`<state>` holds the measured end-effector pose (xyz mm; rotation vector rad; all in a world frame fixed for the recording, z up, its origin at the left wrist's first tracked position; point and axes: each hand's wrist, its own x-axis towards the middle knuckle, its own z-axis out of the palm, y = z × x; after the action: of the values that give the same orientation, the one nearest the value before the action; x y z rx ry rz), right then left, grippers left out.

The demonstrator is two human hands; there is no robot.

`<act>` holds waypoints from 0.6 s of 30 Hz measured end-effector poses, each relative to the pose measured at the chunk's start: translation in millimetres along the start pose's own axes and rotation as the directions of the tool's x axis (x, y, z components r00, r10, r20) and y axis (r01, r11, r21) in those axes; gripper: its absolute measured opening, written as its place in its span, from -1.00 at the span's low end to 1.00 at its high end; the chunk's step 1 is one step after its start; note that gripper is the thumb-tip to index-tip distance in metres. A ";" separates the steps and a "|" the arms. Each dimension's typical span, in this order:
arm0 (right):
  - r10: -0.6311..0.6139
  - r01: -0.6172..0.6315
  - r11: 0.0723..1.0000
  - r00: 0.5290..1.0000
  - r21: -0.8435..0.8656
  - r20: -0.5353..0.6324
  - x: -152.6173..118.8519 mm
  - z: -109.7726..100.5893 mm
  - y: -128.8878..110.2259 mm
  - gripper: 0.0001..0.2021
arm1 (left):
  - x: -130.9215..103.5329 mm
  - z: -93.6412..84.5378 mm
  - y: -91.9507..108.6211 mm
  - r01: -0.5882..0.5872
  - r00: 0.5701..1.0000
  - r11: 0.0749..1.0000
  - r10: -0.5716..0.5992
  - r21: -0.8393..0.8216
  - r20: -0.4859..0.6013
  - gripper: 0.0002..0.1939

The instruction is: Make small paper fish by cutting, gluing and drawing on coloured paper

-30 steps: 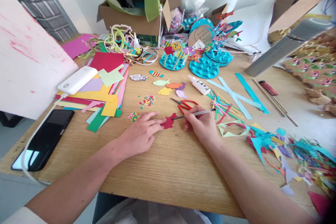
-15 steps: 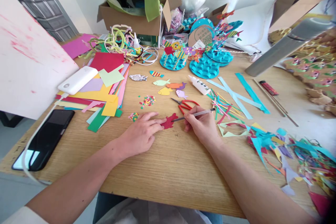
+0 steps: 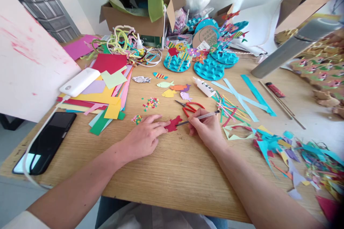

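Note:
Under the fingertips of my left hand (image 3: 146, 134) lies a small red paper fish (image 3: 173, 124), pressed flat on the wooden table. The fingers of that hand are stretched out. My right hand (image 3: 206, 127) pinches a slim pen (image 3: 208, 114), its tip at the right edge of the red fish. Just beyond that hand are red-handled scissors (image 3: 192, 106) with dark blades. Several paper fish, among them a yellow fish (image 3: 168, 93) and an orange fish (image 3: 178, 87), lie farther back. Small confetti dots (image 3: 151, 104) form a pile beyond my left hand.
Stacked coloured paper (image 3: 110, 96), a white power bank (image 3: 80, 81) and a phone (image 3: 44, 143) are at left. A glue bottle (image 3: 204, 87) lies near blue paper strips (image 3: 239, 94). Paper scraps (image 3: 292, 171) cover the right side. Blue egg-tray discs (image 3: 209, 70) stand behind.
The pen tip has shifted very slightly at the right edge of the red fish. Both hands otherwise stay almost where they were.

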<state>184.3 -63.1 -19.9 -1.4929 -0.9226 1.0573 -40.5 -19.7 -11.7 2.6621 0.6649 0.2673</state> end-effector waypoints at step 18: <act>0.002 -0.001 1.000 1.000 -0.024 0.031 -1.6 -0.4 -2.6 -0.80 | -0.2 -0.7 0.5 0.000 1.000 1.000 0.000 0.002 0.004 -0.46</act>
<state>184.1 -64.2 -17.1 -1.5008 -0.9595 1.0766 -40.6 -20.0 -10.9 2.6642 0.6645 0.2612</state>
